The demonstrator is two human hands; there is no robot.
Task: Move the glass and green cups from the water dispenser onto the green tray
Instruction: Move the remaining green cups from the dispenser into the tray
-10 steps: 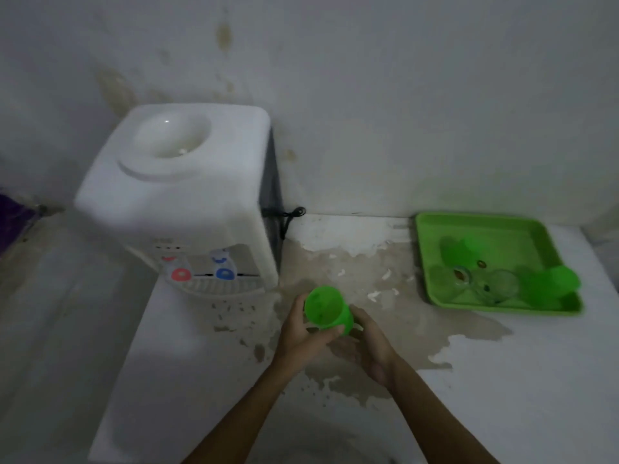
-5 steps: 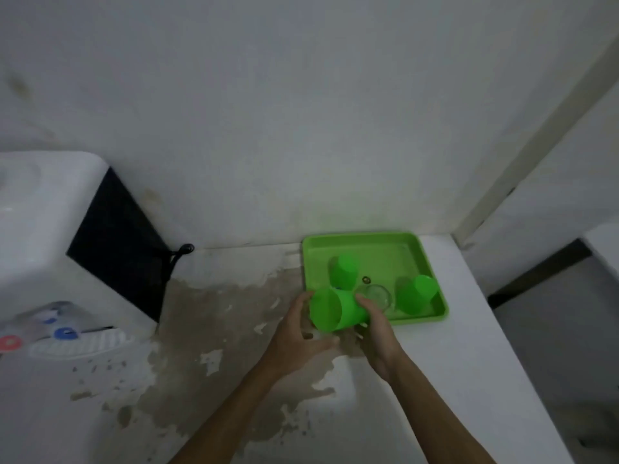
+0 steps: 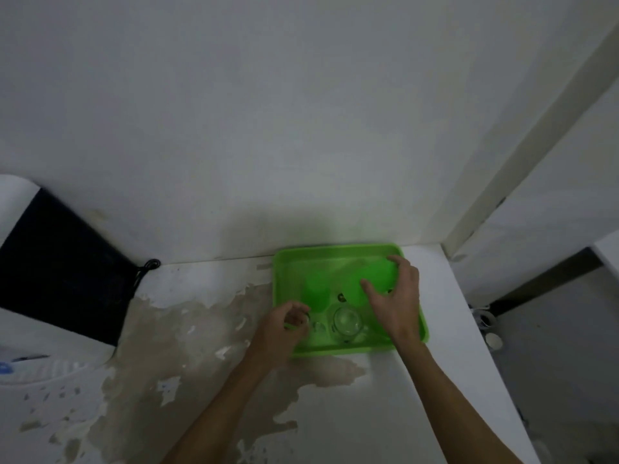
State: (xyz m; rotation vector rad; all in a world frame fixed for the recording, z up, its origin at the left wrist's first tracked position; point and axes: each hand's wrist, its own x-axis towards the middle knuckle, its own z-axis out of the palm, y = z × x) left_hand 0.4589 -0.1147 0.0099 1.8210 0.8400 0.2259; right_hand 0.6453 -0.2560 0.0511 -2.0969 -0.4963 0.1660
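Right hand point(image 3: 397, 296) is spread wide round a green cup point(image 3: 378, 276), best seated flat on the green tray point(image 3: 335, 350), clear of the glass cup point(image 3: 346, 321).

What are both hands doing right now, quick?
Left hand: fingers curled, too blurry to tell if it holds anything.
Right hand: grips a green cup over the green tray.

- The green tray point(image 3: 338, 350) lies flat on the worktop.
- The left green cup point(image 3: 315, 291) stands on the tray and looks blurry.
- The right green cup point(image 3: 376, 277) is near the tray's back.
- The clear glass point(image 3: 347, 321) stands at the tray's front.
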